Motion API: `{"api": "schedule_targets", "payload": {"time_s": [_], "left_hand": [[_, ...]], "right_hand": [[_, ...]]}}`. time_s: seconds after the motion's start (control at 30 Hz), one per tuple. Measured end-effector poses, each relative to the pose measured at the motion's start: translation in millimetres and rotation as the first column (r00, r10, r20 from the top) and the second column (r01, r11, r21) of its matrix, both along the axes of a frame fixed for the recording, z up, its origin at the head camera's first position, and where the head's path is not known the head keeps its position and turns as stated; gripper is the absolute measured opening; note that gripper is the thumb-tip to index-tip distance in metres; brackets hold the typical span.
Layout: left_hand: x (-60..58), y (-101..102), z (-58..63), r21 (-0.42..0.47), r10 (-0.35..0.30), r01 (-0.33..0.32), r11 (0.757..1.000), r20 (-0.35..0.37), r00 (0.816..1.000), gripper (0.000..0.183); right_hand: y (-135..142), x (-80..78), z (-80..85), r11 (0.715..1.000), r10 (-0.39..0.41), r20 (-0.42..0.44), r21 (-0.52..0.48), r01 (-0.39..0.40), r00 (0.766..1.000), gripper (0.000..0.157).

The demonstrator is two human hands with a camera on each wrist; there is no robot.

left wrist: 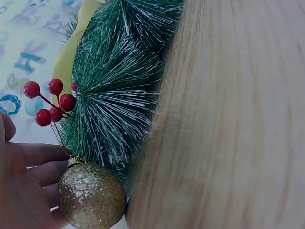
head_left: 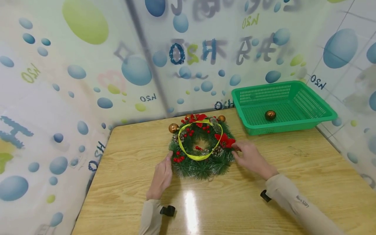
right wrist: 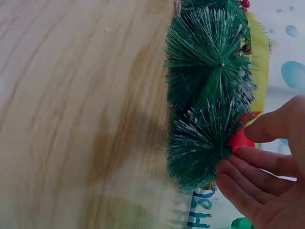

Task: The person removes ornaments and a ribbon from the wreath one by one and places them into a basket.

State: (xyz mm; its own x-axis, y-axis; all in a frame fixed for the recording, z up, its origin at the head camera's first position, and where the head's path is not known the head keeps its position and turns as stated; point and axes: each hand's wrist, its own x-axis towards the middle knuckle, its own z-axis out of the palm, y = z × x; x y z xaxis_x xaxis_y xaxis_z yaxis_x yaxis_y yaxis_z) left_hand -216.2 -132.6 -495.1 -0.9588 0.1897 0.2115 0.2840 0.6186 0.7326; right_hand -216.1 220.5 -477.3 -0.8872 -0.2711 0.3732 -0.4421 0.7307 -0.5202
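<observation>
On the counter [head_left: 123, 176], my right fingers [right wrist: 267, 161] pinch the near red flower [head_left: 225, 141] of the wreath [head_left: 202, 168]; my left fingers [left wrist: 45, 153] reach straight at its left. Green basket [head_left: 288, 128] far right; wall [head_left: 188, 93] reads mirrored "H2O".

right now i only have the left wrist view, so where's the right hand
Observer: The right hand is at the right side of the wreath, fingertips at a red flower.
Operator: ok, i just see a strip of the ribbon, what shape is the whole thing
Observer: In the head view the ribbon makes a loop over the wreath.
Operator: any bauble lying off the wreath
Observer: Yes, one bauble sits in the green basket, beyond the wreath to the right.
</observation>
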Motion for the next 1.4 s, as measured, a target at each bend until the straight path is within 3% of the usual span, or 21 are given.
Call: {"api": "schedule_targets", "payload": {"time_s": [0.27,0.4,0.87,1.0,1.2,1.4], "left_hand": [[2.0,-2,0.3,0.007,0.005,-0.005,1.000,0.000,1.000,0.051],[4.3,-2,1.7,0.010,0.009,-0.009,1.000,0.012,1.000,0.051],[19.0,4,4.7,0.029,-0.026,0.025,0.999,0.026,0.999,0.052],[22.5,7,4.7,0.019,-0.037,0.037,0.999,0.008,0.999,0.051],[31.6,12,7.2,-0.010,-0.037,0.038,0.999,0.041,0.998,0.051],[39.1,17,7.9,-0.049,-0.062,0.064,0.997,0.026,0.998,0.053]], "right_hand": [[-11,1.6,-5.2,0.999,-0.005,-0.082,0.041,0.008,0.997,0.031],[-15,0.3,-5.1,0.999,-0.015,-0.072,0.047,0.019,0.997,0.034],[-15,-18.1,-0.2,1.000,-0.028,0.097,0.011,0.027,0.995,0.045],[-14,-26.6,1.0,0.999,-0.041,0.143,0.017,0.039,0.989,0.047],[-12,-42.0,2.9,1.000,-0.023,0.206,0.001,0.024,0.978,0.049],[-8,-51.6,6.4,1.000,-0.005,0.305,-0.020,0.012,0.952,0.055]]}}
